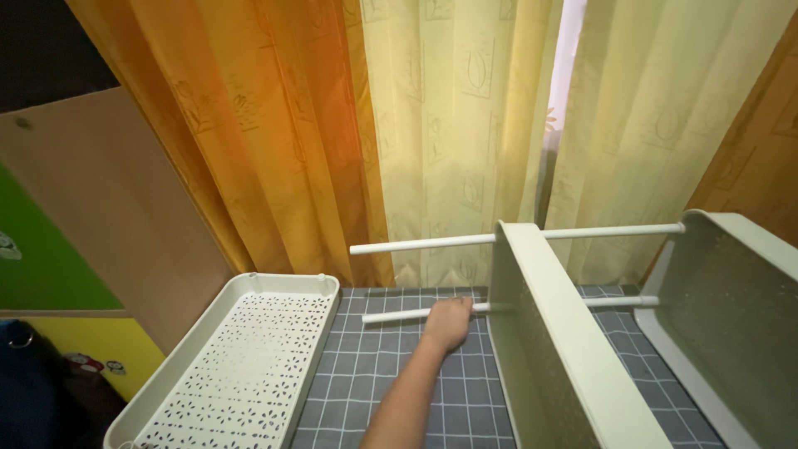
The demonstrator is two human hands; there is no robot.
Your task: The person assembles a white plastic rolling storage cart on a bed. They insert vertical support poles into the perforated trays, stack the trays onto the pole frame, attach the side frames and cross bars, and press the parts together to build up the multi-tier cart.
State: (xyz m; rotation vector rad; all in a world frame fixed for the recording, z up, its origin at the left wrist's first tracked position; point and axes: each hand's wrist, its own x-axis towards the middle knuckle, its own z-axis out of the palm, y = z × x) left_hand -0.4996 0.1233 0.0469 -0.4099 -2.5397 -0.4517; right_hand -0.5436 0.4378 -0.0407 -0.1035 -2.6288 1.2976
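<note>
A loose white perforated tray (241,366) lies flat at the left edge of the grey checked mat (391,391), leaning toward a brown board (108,224). Your one visible hand (449,323), which side I cannot tell, closes around the lower white pole (399,314) near the mat's middle. That pole and an upper pole (424,244) run rightward through a white tray on its side (549,341), then into another tipped tray (731,308) at the right edge. Yellow curtains (432,125) hang behind.
</note>
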